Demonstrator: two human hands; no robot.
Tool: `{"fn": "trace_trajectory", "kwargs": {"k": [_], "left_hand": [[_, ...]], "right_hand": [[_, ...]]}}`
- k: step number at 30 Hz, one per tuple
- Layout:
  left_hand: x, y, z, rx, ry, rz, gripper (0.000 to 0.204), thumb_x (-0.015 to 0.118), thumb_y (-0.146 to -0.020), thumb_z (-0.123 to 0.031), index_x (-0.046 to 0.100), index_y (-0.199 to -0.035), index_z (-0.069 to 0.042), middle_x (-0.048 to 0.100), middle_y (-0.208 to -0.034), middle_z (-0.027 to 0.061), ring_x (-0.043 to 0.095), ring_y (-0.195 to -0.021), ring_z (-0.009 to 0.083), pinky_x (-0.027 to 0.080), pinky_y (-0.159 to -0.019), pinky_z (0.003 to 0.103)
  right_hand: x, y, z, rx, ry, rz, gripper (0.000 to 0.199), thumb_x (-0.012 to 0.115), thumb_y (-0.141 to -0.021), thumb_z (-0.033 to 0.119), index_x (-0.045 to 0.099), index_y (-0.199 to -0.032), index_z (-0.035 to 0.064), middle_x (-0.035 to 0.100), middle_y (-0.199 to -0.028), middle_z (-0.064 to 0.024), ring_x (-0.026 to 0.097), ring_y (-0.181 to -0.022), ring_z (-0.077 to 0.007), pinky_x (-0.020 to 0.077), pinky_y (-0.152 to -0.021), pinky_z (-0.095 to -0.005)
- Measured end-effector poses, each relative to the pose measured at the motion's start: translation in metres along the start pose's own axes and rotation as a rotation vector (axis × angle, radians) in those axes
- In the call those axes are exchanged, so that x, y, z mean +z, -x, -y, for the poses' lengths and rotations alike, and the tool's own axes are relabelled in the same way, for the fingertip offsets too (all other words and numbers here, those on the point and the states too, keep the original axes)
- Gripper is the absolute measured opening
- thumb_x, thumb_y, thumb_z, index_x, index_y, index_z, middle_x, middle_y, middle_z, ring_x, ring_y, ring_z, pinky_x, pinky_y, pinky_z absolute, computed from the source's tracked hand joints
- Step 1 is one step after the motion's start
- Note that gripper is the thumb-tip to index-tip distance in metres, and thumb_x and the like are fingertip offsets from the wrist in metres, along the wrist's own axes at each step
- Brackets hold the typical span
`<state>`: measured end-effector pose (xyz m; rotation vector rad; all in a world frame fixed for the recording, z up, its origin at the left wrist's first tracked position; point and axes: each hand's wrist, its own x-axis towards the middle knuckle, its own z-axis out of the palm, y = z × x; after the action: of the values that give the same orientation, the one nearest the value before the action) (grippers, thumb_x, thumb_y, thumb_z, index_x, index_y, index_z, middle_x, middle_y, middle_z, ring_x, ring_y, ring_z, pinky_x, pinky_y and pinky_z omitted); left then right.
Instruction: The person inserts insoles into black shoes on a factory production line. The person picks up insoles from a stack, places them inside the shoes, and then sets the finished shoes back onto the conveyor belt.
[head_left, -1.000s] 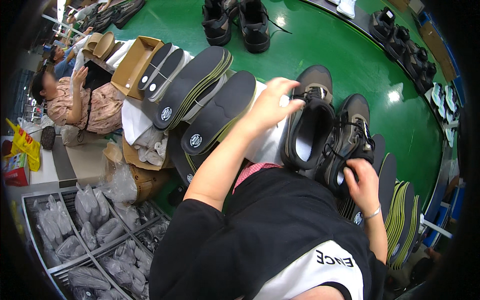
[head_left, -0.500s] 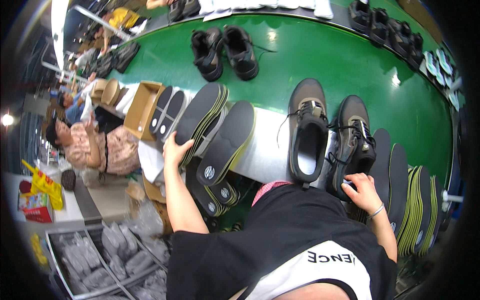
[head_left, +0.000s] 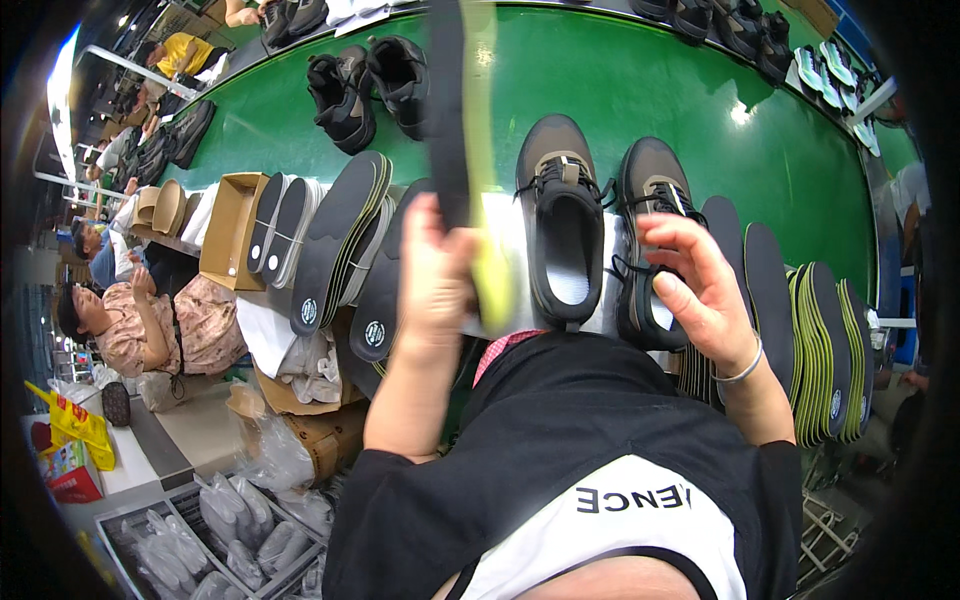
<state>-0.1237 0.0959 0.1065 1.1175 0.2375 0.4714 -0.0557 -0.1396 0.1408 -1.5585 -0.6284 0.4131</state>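
Observation:
My left hand (head_left: 437, 275) is closed around a black insole (head_left: 452, 110) with a yellow-green underside. It stands nearly upright, smeared by motion. My right hand (head_left: 705, 300) has its fingers apart with nothing in them, over the heel opening of a brown and black lace-up shoe (head_left: 655, 175). Beside that shoe sits its mate (head_left: 557, 150), toe pointing away from me, with a pale lining showing inside. Both rest at the near edge of the green table. Left of my left hand lie stacked black insoles (head_left: 340, 220) and another insole stack (head_left: 378, 300).
More insoles (head_left: 818, 350) stand in rows on the right. An open cardboard box (head_left: 232, 225) is at the left. Dark shoes (head_left: 340, 95) sit farther back on the green table (head_left: 620, 70). A crate (head_left: 190, 500) holds grey bagged items, and a person (head_left: 180, 325) is at the left.
My left hand has lifted an insole off the stack and moved right, toward the shoes. My right hand has risen from the shoe's heel and opened. The view has shifted somewhat.

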Motion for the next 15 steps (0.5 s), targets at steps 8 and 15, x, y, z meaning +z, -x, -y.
{"fn": "trace_trajectory", "kwargs": {"k": [8, 15], "left_hand": [[0.087, 0.038, 0.045, 0.553, -0.768, 0.514, 0.031, 0.055, -0.062, 0.002, 0.044, -0.091, -0.001, 0.045, -0.08, 0.0155, 0.047, -0.074, 0.0356, 0.041, -0.061, 0.041], [0.092, 0.038, 0.051, 0.347, -0.585, 0.849, 0.06, 0.068, -0.067, -0.035, 0.041, -0.108, -0.003, 0.049, -0.097, 0.0157, 0.052, -0.083, 0.0322, 0.045, -0.069, 0.039]], "right_hand": [[0.002, -0.02, 0.005, -0.045, 0.294, -0.107, 0.079, 0.077, -0.054, 0.035, 0.034, -0.113, 0.0053, 0.023, -0.128, -0.022, 0.022, -0.123, -0.0318, 0.0182, -0.101, -0.036], [-0.013, -0.016, 0.009, -0.008, 0.041, -0.222, 0.042, 0.07, -0.06, 0.02, 0.048, -0.092, 0.0038, 0.047, -0.098, -0.0085, 0.043, -0.099, -0.0184, 0.032, -0.087, -0.0282]]}}
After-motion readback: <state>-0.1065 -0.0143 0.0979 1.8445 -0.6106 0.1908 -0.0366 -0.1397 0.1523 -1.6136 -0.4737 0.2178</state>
